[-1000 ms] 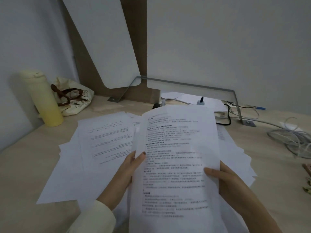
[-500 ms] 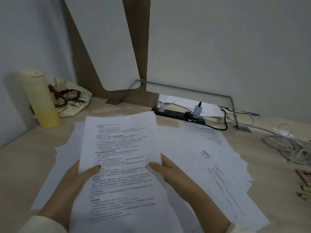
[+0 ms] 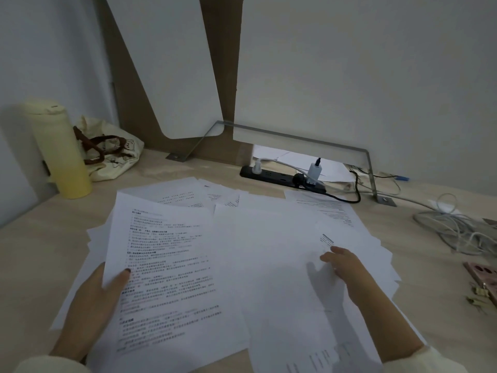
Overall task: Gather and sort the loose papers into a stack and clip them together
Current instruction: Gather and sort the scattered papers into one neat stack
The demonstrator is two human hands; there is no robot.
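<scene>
At the far left a tall pale-yellow insulated bottle (image 3: 62,152) stands on the light wooden desk (image 3: 32,254), partly hiding a cream cloth bag with brown handles (image 3: 110,152) behind it. The left hand (image 3: 94,305) pinches the left edge of a printed white sheet (image 3: 166,275), thumb on top and the other fingers hidden beneath; the print is too blurred to read. That sheet lies over a spread of loose white papers (image 3: 282,254) fanned across the desk, their lower edges cut off by the frame. Behind them a black power strip (image 3: 279,177) holds plugs. The right hand (image 3: 347,267) rests on the papers to the right, fingers loosely extended, gripping nothing. At the right edge grey cables (image 3: 457,230) tangle, and small metal binder clips (image 3: 481,294) lie well apart from both hands, hard to make out.
</scene>
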